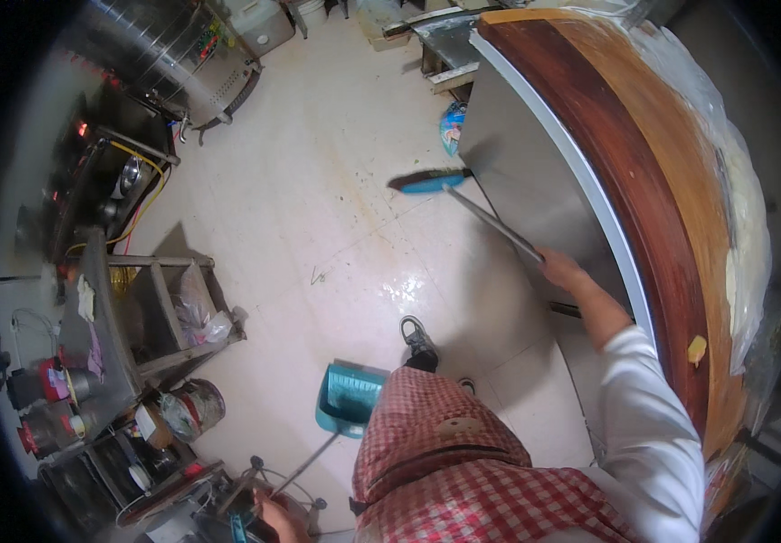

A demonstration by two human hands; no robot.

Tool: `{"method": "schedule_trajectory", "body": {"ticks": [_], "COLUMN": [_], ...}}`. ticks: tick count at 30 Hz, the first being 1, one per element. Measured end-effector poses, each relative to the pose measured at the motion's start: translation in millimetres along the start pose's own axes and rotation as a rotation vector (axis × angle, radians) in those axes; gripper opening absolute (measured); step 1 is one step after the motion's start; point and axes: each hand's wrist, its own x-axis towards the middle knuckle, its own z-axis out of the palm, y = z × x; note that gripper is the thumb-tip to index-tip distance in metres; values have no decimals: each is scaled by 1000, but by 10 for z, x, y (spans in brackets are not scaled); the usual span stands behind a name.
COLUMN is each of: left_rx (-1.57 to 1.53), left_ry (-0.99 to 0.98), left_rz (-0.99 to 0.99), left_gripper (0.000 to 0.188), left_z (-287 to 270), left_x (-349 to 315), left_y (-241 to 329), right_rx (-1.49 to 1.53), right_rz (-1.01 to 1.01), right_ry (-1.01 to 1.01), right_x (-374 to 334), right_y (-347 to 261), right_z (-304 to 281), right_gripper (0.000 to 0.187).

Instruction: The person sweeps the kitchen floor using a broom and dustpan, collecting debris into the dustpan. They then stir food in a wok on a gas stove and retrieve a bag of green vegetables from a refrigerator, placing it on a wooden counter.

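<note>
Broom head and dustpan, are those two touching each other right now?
Apart. The head camera view shows the broom head and the dustpan with a wide stretch of floor between them.

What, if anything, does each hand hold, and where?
The right hand holds the broom by its handle; the left hand apparently holds the dustpan by its handle.

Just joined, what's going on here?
A person's right hand grips a blue-headed broom, its head near the foot of the metal-sided counter. The left hand holds the handle of a teal dustpan, left of the checked apron. Green scraps lie on the floor between them.
</note>
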Motion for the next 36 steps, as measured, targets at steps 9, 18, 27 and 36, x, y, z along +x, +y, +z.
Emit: {"method": "schedule_trajectory", "body": {"ticks": [9,18,27,36], "left_rx": [30,-102,-51,-76], "left_ry": [-88,-79,27,136], "left_rz": [22,-107,-58,-55], "left_gripper": [27,25,21,25], "left_z": [783,950,1076,1040], "left_x": [-523,-835,-1420,-1574], "left_y": [578,521,603,264], "right_rx": [-123,102,217,-77], "right_rz": [-110,104,-332,89], "right_ry": [-29,-417,-250,-521], "right_x": [-377,-1589,800,-712], "right_y": [-657,308,-1650,9], "right_z": [-351,604,87,11], "right_gripper": [50,50,48,53]}}
